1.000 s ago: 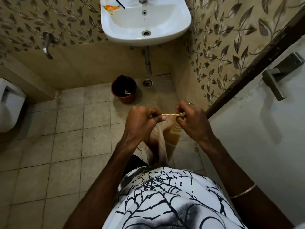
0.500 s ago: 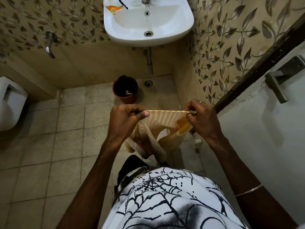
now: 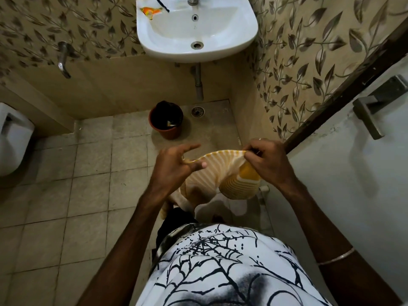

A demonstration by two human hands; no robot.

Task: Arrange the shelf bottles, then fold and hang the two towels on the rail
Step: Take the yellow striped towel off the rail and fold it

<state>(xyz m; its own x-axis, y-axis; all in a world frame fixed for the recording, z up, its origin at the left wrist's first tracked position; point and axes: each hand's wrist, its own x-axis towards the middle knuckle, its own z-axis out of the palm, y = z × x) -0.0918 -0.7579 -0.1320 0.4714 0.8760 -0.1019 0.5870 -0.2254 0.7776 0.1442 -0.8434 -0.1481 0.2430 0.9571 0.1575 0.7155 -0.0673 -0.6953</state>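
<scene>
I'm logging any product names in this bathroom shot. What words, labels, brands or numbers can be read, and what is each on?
None can be read.
Orange wrapper on the sink: print too small and blurred.
Shirt: web drawing only, no words.
Striped towel: no label visible.

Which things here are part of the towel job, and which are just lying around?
Part of the job:
yellow and white striped towel
left hand
right hand

Lying about:
white ceramic washbasin
brown plastic bucket
orange wrapper
round floor drain
</scene>
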